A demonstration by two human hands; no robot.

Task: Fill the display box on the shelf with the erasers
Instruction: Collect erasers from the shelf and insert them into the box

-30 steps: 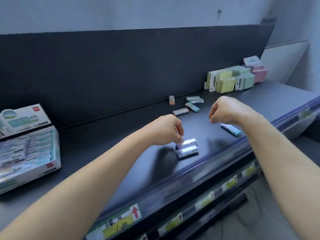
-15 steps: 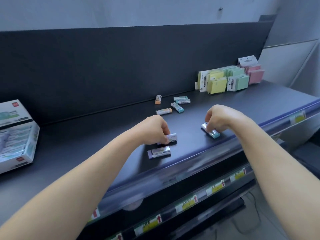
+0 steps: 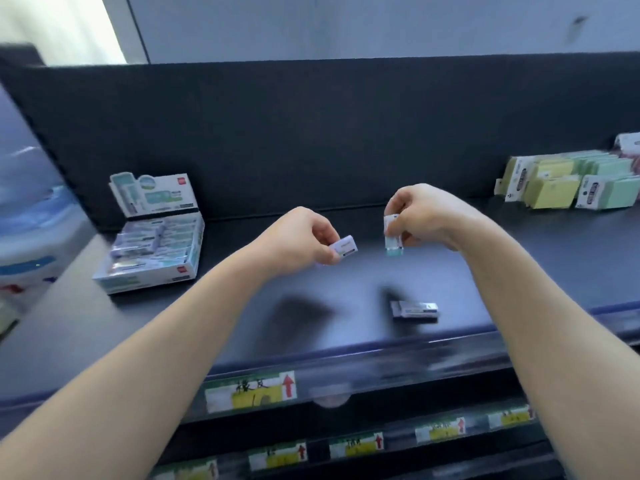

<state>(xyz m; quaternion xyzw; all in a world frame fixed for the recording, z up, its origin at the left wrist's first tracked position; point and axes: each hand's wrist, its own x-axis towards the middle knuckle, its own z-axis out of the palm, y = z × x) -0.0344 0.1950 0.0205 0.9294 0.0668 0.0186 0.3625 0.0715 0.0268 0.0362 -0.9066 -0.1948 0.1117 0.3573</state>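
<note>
The white display box (image 3: 152,277) with its printed lid flap up stands on the dark shelf (image 3: 346,292) at the left, holding several wrapped erasers. My left hand (image 3: 301,242) is raised above the shelf's middle, pinching a purple-ended eraser (image 3: 343,246). My right hand (image 3: 420,214), just to its right, grips a teal-ended eraser (image 3: 393,235) that hangs downward. A third eraser (image 3: 415,309) lies flat on the shelf near the front edge, below my right hand.
Packs of yellow and green sticky notes (image 3: 568,185) stand at the back right of the shelf. A black back panel (image 3: 311,133) rises behind. Price-label strips (image 3: 251,391) run along the shelf fronts below. A blurred blue-white object (image 3: 31,244) is at the far left.
Both hands have lifted off the shelf, each carrying an eraser. The view has swung left, so the display box now sits closer to the hands; one eraser stays on the shelf.
</note>
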